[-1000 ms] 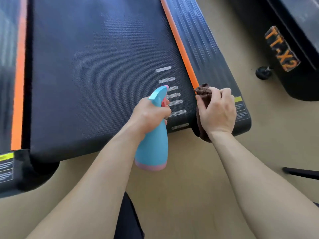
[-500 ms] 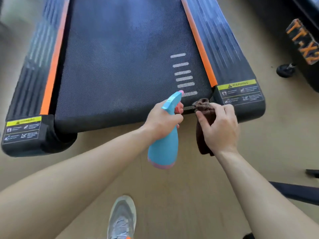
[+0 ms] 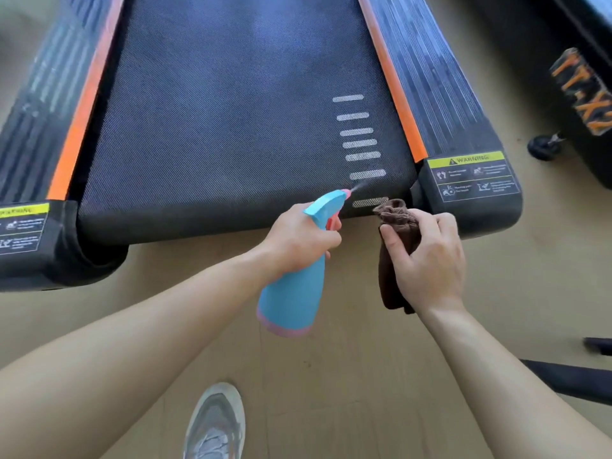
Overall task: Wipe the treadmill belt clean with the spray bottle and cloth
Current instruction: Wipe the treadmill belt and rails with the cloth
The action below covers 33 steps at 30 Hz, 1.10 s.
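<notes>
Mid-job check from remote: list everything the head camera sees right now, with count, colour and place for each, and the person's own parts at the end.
treadmill belt: one, black textured, centre, with a column of pale dashes near its right edge
orange strips: two, orange, along each side of the belt
side rails: two, black, outside the strips
warning labels: two, yellow and black, on the rear corners
spray bottle: one, light blue with pink base and nozzle, misting toward the belt's rear right
cloth: one, brown, bunched, by the belt's rear right corner
second machine: one, black with orange lettering, far right
floor: tan
shoe: one, grey, bottom centre
left hand: gripping the bottle
right hand: gripping the cloth
</notes>
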Motion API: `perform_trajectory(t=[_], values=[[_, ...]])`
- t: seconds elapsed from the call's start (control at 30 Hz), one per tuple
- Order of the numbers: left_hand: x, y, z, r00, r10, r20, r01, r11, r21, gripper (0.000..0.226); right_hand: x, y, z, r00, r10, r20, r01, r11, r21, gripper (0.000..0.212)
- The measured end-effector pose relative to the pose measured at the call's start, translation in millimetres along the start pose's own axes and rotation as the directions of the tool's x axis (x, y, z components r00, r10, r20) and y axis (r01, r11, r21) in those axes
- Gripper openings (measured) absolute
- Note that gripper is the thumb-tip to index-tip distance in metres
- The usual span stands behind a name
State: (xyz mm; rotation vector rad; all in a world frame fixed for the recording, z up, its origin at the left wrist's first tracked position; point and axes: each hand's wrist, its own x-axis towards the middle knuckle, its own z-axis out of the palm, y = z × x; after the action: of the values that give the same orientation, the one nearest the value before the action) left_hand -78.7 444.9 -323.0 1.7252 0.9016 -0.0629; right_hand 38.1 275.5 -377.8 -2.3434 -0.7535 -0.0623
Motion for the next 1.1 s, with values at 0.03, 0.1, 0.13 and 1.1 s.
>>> perform_trajectory(t=[0.03, 0.1, 0.13, 1.1], values=[[-1, 0, -2, 1.0, -0.006, -0.004, 0.006, 1.0, 0.007, 0.042, 4, -1, 1, 1.0, -0.003, -0.006, 0.003, 1.0, 0.001, 0.052], [-4, 0, -7, 1.0, -0.004, -0.004, 0.004, 1.0, 0.005, 0.046, 13, -7, 3, 0.999, -0.012, -0.029, 0.013, 1.0, 0.006, 0.051], [-6, -1, -9, 1.0, 0.007, -0.007, -0.007, 1.0, 0.013, 0.044, 19, -12, 5, 0.999, -0.027, -0.047, 0.027, 1.0, 0.008, 0.05], [7, -16, -56, 0.979, 0.112, -0.172, -0.137, 0.98, -0.143, 0.039, 108, -38, 46, 0.931, -0.355, 0.087, 0.343, 0.767, -0.542, 0.037]])
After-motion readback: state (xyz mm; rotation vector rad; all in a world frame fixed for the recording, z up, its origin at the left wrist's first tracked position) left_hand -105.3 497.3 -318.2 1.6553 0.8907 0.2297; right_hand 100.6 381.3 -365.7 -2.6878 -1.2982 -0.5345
